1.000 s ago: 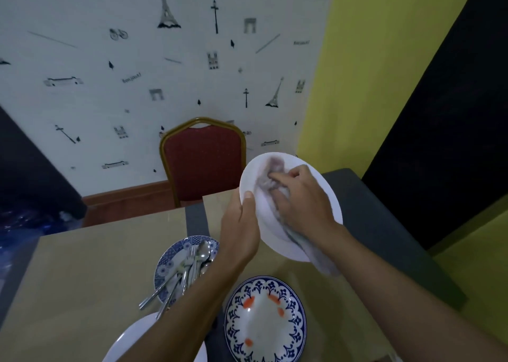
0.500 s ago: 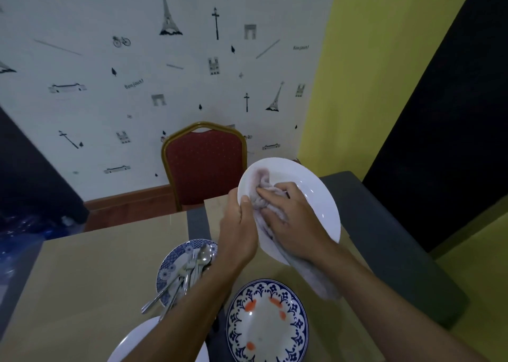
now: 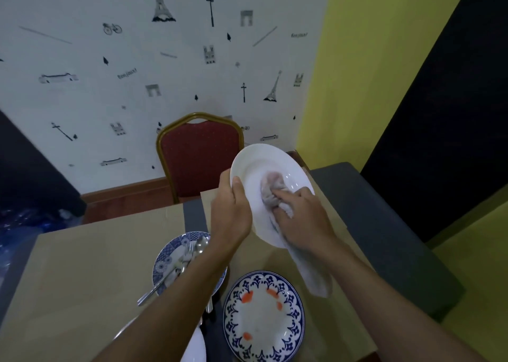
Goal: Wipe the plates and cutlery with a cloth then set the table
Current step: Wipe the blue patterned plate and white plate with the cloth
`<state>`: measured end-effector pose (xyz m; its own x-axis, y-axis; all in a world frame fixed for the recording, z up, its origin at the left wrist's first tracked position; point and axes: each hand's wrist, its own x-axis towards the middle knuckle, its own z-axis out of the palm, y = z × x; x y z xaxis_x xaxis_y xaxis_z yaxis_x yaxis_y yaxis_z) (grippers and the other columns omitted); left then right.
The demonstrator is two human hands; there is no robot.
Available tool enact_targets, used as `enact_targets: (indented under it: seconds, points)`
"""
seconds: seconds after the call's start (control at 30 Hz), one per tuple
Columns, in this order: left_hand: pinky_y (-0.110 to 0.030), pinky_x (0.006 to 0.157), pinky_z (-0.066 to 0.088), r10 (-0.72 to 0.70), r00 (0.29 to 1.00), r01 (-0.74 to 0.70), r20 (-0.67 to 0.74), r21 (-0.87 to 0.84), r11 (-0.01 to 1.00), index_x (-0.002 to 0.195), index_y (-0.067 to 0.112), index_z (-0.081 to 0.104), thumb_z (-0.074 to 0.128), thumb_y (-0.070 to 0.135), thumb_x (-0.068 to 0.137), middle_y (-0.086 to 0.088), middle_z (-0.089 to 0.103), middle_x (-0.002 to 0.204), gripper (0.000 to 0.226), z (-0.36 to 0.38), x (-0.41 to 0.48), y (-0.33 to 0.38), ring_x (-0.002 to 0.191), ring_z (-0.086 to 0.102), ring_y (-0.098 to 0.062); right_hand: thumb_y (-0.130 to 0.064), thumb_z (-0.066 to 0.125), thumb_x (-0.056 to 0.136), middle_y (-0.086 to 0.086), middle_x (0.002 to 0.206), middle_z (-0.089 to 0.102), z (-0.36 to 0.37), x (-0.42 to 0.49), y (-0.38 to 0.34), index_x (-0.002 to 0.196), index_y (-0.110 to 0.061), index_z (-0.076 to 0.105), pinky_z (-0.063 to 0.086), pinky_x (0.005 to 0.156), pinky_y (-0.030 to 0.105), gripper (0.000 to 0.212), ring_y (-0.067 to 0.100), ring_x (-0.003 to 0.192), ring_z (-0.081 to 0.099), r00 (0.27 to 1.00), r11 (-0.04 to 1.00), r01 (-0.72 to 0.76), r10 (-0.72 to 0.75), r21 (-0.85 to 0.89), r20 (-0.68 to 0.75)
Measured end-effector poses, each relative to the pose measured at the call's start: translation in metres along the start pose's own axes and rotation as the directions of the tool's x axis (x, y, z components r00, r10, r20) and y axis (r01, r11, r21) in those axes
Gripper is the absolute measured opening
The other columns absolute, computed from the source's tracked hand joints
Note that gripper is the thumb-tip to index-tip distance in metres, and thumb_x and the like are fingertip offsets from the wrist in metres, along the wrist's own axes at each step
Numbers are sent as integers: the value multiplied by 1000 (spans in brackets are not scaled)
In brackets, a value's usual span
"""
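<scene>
The left hand [image 3: 230, 215] grips the rim of a white plate [image 3: 258, 169], held tilted above the table [image 3: 82, 265]. The right hand [image 3: 303, 218] curls round a pale cloth [image 3: 270, 188] and presses it on the plate's face (its loose end hangs below the wrist). On the table lie a blue-patterned plate [image 3: 264, 316] and another plate [image 3: 167, 254] bearing cutlery [image 3: 189, 254], probably forks and spoons. A red chair [image 3: 199, 155] stands behind.

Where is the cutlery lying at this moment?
In the head view, the cutlery lies heaped on the blue-patterned plate, lower left of centre on the table, just left of the blue-rimmed plate with orange marks.
</scene>
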<state>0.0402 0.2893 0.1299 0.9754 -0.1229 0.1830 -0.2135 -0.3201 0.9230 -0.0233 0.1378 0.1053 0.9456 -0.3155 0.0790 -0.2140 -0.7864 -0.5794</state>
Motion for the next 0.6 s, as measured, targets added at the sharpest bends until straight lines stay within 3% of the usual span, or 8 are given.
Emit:
enact_targets:
  seconds: [0.1, 0.2, 0.27, 0.33, 0.4, 0.43, 0.53, 0.6]
  points:
    - [-29, 76, 50, -38, 998, 38, 46, 6, 999, 124, 30, 51, 29, 29, 109, 13, 63, 101, 27, 8, 0, -12, 91, 61, -1, -41, 53, 105, -2, 113, 46, 3, -3, 0, 146, -43, 56, 51, 87, 29, 41, 18, 102, 57, 998, 995, 49, -53, 91, 47]
    - [-21, 70, 44, -81, 993, 81, 80, 7, 997, 123, 35, 47, 28, 29, 110, 20, 58, 97, 24, 16, 0, -22, 88, 56, 6, -37, 53, 106, -3, 110, 44, -5, 1, 9, 147, -42, 56, 47, 77, 20, 42, 14, 94, 55, 999, 997, 47, -47, 65, -2]
    - [-18, 68, 44, -128, 987, 128, 95, 5, 992, 129, 29, 47, 28, 30, 110, 13, 59, 101, 27, 22, 2, -35, 87, 56, 3, -37, 53, 107, -3, 107, 42, -14, 7, 18, 148, -44, 54, 47, 77, 23, 42, 15, 92, 53, 999, 999, 31, -29, 44, -46]
    - [-26, 72, 52, -206, 971, 208, 122, -2, 978, 135, 24, 45, 28, 30, 110, 3, 59, 112, 31, 29, 5, -51, 90, 58, -5, -35, 54, 106, -3, 107, 41, -24, 12, 27, 148, -44, 54, 44, 78, 26, 43, 16, 93, 51, 996, 999, 6, -3, 42, -86]
    - [-44, 76, 61, -322, 931, 333, 169, -44, 942, 135, 25, 42, 29, 29, 109, -3, 59, 117, 29, 37, 7, -68, 95, 62, -17, -33, 56, 105, -3, 109, 43, -33, 17, 36, 148, -43, 55, 43, 79, 25, 44, 15, 95, 51, 992, 997, -29, 36, 65, -119]
    - [-47, 74, 63, -378, 905, 397, 196, -69, 915, 134, 27, 40, 30, 28, 109, -3, 58, 115, 27, 41, 7, -78, 95, 63, -19, -33, 57, 105, -3, 109, 44, -36, 19, 40, 147, -43, 56, 43, 78, 22, 44, 12, 93, 51, 989, 996, -39, 51, 83, -138]
    - [-45, 71, 64, -514, 818, 555, 259, -118, 823, 142, 29, 36, 33, 24, 108, -5, 59, 120, 34, 50, 6, -104, 101, 64, -24, -32, 60, 104, -5, 105, 43, -41, 23, 50, 146, -44, 57, 38, 69, 2, 44, -1, 87, 49, 984, 988, -49, 74, 148, -164]
    - [-43, 70, 63, -610, 750, 651, 255, -125, 749, 148, 25, 35, 35, 23, 108, -12, 58, 129, 40, 56, 5, -122, 107, 62, -29, -32, 62, 104, -4, 105, 44, -42, 24, 56, 146, -42, 58, 37, 70, -4, 44, -5, 90, 48, 985, 981, -59, 87, 184, -148]
